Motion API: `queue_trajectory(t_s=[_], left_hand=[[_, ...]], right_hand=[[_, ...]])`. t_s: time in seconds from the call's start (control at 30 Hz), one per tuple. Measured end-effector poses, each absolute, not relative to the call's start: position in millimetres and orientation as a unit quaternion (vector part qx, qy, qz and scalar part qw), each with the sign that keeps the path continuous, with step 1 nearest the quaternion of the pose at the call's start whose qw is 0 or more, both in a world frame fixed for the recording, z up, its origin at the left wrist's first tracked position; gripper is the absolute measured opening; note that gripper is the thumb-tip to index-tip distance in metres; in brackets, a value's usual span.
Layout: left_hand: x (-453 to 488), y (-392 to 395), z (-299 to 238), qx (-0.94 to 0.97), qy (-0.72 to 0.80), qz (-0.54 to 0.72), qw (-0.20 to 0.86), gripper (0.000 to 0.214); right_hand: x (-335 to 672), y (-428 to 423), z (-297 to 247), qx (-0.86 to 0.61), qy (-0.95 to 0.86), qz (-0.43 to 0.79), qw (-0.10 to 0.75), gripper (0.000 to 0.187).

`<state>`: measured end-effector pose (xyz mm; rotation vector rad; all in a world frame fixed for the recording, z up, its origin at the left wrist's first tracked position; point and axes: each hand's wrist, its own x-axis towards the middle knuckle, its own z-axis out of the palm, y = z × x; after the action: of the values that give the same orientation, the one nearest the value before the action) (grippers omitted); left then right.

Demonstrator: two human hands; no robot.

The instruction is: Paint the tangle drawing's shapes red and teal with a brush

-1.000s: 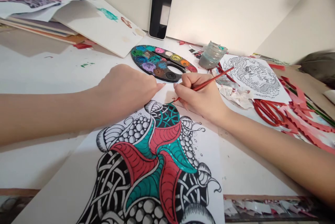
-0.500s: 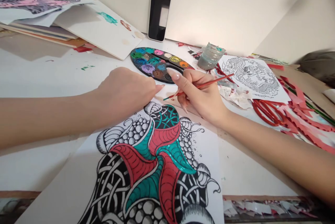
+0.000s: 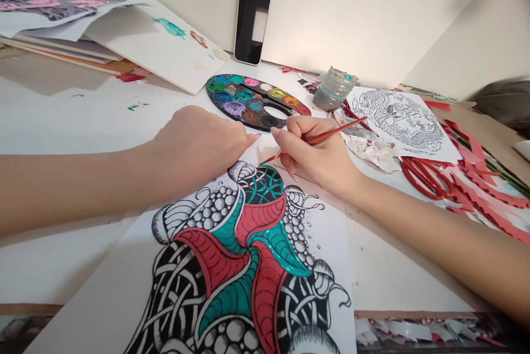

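My right hand [image 3: 317,149] grips a thin red paintbrush [image 3: 331,132] between thumb and fingers. The brush's teal tip is at the top edge of the patterned dome on a black-and-white drawing [image 3: 244,243], whose petals are painted red and teal. At the drawing's upper left rests my left hand [image 3: 202,147], its fingers curled under and mostly hidden, the thumb pointing right; what they hold, if anything, does not show. Just beyond both hands lies an oval paint palette [image 3: 259,105] with several wells of colour.
A cloudy water jar [image 3: 334,89] stands right of the palette. A phone [image 3: 252,20] leans on the wall. On the right are a dragon drawing [image 3: 401,122], crumpled tissue [image 3: 375,152], red-handled scissors [image 3: 426,177] and red paper strips. Boards and papers [image 3: 153,45] are stacked at left.
My right hand has dropped slightly toward the drawing, bringing the brush tip down to the dome's top edge. My left hand has stayed in place.
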<state>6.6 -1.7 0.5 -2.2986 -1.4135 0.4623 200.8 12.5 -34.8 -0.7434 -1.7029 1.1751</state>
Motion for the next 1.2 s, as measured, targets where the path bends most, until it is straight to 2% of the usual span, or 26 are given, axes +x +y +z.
queue_trajectory(t_s=[0.3, 0.63, 1.2], left_hand=[[4.4, -0.8, -1.0, -0.825, -0.502, 0.151, 0.210, 0.049], [3.5, -0.2, -2.8, -0.823, -0.505, 0.150, 0.211, 0.048], [5.2, -1.2, -1.9, -0.821, -0.488, 0.172, 0.242, 0.041]], right_hand=[[201.1, 13.5, -35.8, -0.306, -0.698, 0.472, 0.444, 0.052], [203.0, 11.1, -34.4, -0.327, -0.722, 0.415, 0.446, 0.043], [202.5, 10.9, -33.2, -0.314, -0.726, 0.424, 0.441, 0.044]])
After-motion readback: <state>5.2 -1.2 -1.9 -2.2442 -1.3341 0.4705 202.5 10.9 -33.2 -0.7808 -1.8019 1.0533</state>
